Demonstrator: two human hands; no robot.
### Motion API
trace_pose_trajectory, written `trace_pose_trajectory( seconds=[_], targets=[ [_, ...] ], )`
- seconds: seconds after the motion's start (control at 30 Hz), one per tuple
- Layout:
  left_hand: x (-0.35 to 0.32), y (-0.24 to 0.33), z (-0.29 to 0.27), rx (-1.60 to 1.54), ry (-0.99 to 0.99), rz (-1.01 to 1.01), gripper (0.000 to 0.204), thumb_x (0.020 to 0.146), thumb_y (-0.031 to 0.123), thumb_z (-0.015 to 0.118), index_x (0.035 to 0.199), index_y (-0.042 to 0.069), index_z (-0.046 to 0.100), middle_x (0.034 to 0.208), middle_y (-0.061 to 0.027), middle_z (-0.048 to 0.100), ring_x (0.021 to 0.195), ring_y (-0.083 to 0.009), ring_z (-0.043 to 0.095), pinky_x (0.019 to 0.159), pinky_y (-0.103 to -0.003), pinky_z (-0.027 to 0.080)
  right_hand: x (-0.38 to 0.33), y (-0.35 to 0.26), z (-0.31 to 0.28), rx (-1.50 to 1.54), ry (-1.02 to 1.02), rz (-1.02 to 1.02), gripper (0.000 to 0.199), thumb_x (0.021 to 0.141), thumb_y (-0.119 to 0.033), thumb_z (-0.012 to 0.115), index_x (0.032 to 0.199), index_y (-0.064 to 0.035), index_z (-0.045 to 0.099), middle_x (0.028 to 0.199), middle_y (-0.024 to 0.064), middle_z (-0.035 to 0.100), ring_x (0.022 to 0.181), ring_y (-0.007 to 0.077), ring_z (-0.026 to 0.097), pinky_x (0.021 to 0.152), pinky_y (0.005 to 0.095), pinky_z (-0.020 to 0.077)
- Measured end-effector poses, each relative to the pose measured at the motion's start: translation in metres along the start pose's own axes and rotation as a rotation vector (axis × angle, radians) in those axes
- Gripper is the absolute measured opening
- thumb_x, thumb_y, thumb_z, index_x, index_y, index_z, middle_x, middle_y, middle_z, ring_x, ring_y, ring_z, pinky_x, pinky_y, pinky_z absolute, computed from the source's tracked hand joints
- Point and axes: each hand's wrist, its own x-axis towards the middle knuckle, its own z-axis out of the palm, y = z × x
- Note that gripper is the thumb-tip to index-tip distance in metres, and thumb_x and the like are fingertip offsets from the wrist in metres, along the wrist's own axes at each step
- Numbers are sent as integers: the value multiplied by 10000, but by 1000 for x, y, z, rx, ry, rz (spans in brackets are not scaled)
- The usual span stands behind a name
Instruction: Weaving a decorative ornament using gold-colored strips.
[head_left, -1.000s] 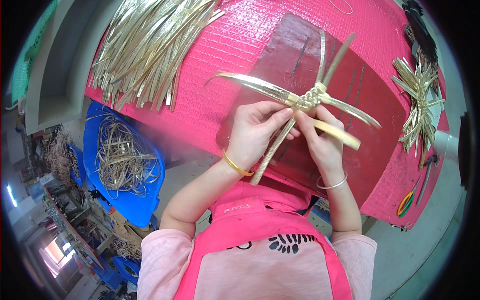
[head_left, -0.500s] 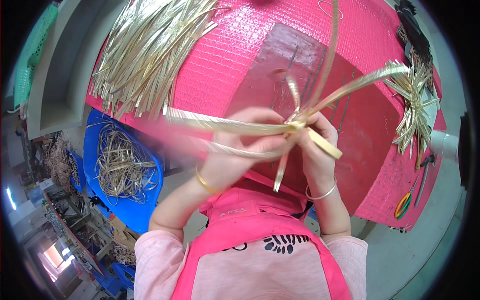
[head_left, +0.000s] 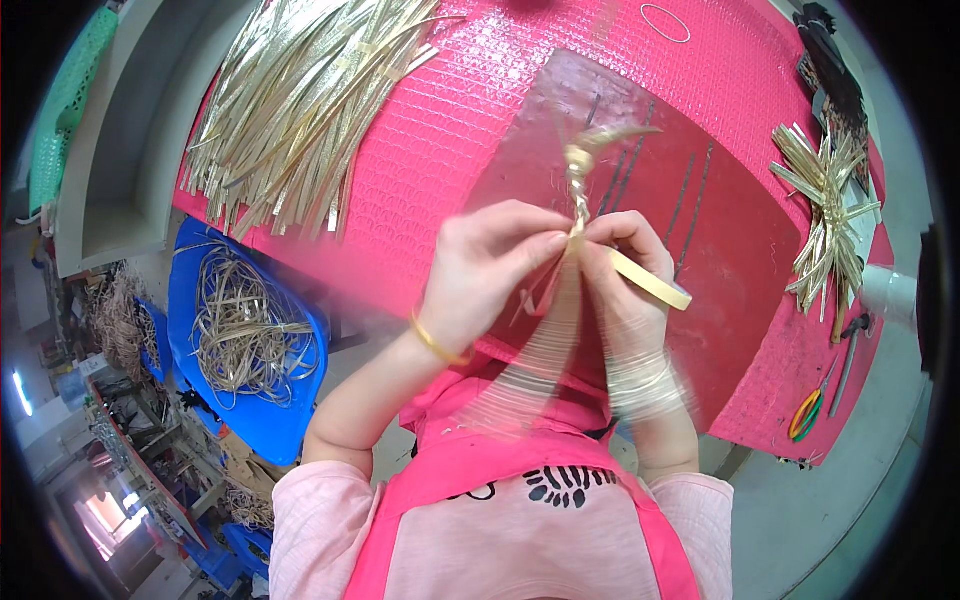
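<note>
A knotted, twisted braid of gold strips (head_left: 578, 185) stands up from my fingertips over the dark red board. Its loose tails hang below my hands toward the apron, smeared by motion. My left hand (head_left: 487, 262) pinches the strips just under the twisted part, thumb and fingers pressed together. From the other side, my right hand (head_left: 630, 270) grips the same spot, its fingertips almost touching the left ones. A cream ring like a narrow roll of tape (head_left: 650, 280) sits on the fingers of the right hand. Blurred strips cross over the right wrist.
A large pile of gold strips (head_left: 300, 110) lies at the table's far left. At the right are a tied gold bundle (head_left: 828, 220) and orange-and-green-handled scissors (head_left: 806, 412). A blue bin (head_left: 305, 385) holds tangled strips. Black lines mark the dark red board (head_left: 740, 260).
The spread strips have swung around: the knotted end now points away from me, and the tails sweep toward my body. My fingers have shifted slightly, still pinching the strips.
</note>
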Motion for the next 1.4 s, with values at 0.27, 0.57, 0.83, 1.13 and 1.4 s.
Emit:
trace_pose_trajectory(
  seconds=[0.27,0.57,0.83,1.13,1.4],
  targets=[
    [-14,2,-1,-519,29,-275,243,752,16,551,990,-30,536,887,-77,588,780,-115,544,699,-229,442,6,4,-4,-375,-86,-140,124,708,-100,603,738,-26,509,700,52,556,623,132,499,631,269,361],
    [-7,-11,27,-767,159,-76,156,768,38,536,916,-10,548,814,-70,584,733,-140,562,677,-244,453,-4,9,19,104,298,-156,87,785,-89,511,727,-33,482,676,34,479,623,103,435,563,224,339],
    [1,-13,41,-899,292,-157,137,800,113,508,909,37,541,773,-56,580,644,-149,562,605,-272,454,-5,-27,-69,-1112,-243,52,297,753,-132,435,981,51,482,655,138,472,649,234,474,622,326,382],
    [25,-6,143,-944,0,-137,136,770,41,536,895,-1,569,828,-17,579,730,-67,519,648,-206,419,-13,-61,-97,-520,42,-49,286,733,-95,561,980,44,526,1017,128,525,993,208,461,863,309,335],
    [43,-19,72,97,-173,251,147,695,82,562,827,33,605,754,-94,595,728,-149,569,668,-269,445,2,-142,-294,-386,209,110,337,848,-190,439,1131,-8,425,667,-27,466,576,40,431,524,139,347]
  ],
)
